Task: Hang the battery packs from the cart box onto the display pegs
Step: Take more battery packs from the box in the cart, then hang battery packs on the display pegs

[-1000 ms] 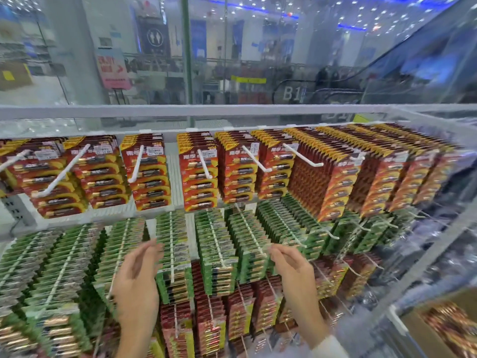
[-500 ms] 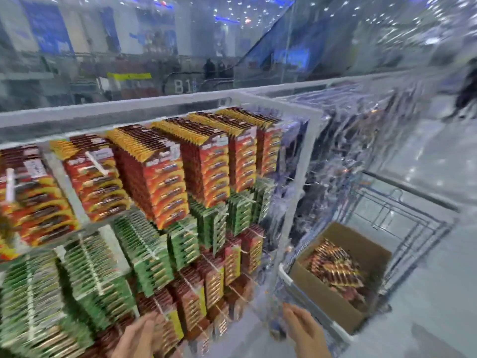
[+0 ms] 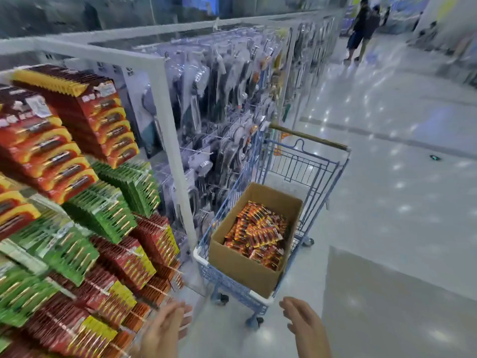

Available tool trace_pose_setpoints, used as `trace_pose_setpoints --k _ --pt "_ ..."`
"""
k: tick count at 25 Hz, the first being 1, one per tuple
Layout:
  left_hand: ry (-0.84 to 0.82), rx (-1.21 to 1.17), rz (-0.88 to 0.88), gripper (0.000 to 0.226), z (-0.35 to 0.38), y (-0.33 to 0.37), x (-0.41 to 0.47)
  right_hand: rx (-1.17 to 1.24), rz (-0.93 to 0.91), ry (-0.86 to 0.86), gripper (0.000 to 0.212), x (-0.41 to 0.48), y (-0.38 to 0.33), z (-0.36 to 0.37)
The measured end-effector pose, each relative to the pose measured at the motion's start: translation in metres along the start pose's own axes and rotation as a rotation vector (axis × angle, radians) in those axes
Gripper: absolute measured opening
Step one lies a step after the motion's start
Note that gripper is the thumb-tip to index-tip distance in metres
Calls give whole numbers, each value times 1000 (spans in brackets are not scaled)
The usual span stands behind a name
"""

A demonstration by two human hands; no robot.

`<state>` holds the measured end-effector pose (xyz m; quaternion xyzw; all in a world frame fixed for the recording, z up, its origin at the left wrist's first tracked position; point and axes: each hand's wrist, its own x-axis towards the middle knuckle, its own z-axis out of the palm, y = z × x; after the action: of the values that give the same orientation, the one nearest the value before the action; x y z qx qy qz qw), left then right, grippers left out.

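Battery packs (image 3: 256, 235): loose heap in cardboard box (image 3: 240, 266), riding in blue cart (image 3: 307, 166), twelve o'clock of the hands. Display rack (image 3: 167, 120), nine o'clock: rows already densely hung. Left hand (image 3: 165, 329), right hand (image 3: 305, 324): fingers loosely spread, holding nothing. Judged remaining: a boxful.

Single head view — looks forward-down, near display rack (image 3: 165, 125), cart (image 3: 304, 171) ahead.

Box (image 3: 240, 266) of battery packs (image 3: 258, 233) in cart (image 3: 302, 164)
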<state>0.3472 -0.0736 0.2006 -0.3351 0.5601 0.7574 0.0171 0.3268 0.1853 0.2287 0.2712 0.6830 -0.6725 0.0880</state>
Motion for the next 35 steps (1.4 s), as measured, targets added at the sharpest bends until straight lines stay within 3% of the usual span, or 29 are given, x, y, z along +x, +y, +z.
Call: trace_pose_setpoints --k 2,6,14,22,31,33,35 --pt "5 110 -38 20 31 5 10 -41 47 59 9 26 1 -8" --pt "-18 222 51 13 77 1 62 -29 117 87 8 76 -5 -4" --pt "-285 577 10 12 190 8 238 -117 231 125 11 170 -28 25" --pt "-377 1039 -38 48 304 -29 380 -120 333 139 11 235 -33 31" --pt "-400 1561 74 68 346 -126 471 -120 428 108 12 297 -18 22" --pt "-369 1614 107 70 351 -128 482 -114 439 109 13 306 -17 20" --pt "-378 1523 55 61 353 -124 489 -116 451 105 13 313 -17 20"
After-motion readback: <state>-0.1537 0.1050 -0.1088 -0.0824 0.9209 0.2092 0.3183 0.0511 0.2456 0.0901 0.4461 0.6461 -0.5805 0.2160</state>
